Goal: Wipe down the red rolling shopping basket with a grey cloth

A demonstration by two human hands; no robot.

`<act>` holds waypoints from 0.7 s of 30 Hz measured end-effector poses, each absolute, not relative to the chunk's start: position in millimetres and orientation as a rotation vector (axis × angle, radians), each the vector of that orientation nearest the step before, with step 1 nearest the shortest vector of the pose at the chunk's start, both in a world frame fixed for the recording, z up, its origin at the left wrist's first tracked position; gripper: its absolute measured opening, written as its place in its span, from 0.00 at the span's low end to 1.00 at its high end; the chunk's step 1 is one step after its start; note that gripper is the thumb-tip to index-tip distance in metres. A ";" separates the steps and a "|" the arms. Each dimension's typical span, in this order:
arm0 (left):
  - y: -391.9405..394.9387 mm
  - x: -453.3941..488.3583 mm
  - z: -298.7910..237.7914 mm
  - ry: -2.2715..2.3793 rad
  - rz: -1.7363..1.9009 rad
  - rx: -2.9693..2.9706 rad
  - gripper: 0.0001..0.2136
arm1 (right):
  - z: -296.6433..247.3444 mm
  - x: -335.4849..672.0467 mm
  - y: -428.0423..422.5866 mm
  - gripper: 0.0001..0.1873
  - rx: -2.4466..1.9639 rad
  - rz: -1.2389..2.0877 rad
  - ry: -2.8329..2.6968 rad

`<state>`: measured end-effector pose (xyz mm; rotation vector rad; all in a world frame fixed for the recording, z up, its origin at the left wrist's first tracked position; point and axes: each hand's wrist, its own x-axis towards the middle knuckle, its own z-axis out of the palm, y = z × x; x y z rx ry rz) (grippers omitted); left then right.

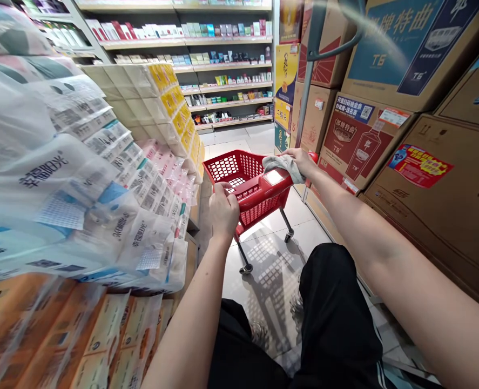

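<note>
A red plastic shopping cart (263,208) on thin dark legs with casters stands on the tiled floor in front of me. My left hand (223,209) is closed around the left end of its handle. Over the right part of the handle lies a crumpled grey cloth (282,163). My right hand (302,163) is closed on this cloth, pressing it against the handle. The cart's basket, with its perforated walls, shows nothing inside in the part I can see.
Packs of tissue paper (101,189) are piled along the left side. Cardboard cartons (361,140) are stacked on the right, beside a grey metal pole (304,102). Shelves of small boxed goods (223,65) stand across the back, beyond the tiled floor (239,135).
</note>
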<state>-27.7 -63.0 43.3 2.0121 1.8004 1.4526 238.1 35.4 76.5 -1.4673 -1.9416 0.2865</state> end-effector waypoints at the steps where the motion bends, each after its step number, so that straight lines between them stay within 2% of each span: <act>1: -63.8 -26.2 43.6 1.814 1.456 2.011 0.11 | 76.3 238.1 33.8 0.20 -1.501 0.263 -1.941; 11: -63.6 -24.7 43.6 1.856 1.444 2.017 0.11 | 77.9 171.6 -21.2 0.23 -1.448 -0.106 -2.133; 16: -64.7 -28.1 44.9 1.844 1.404 2.067 0.10 | 81.8 164.8 -23.8 0.21 -1.289 -0.040 -2.308; 21: -67.3 -26.6 48.2 1.828 1.325 2.144 0.12 | 88.4 189.6 19.6 0.21 -1.531 0.132 -2.307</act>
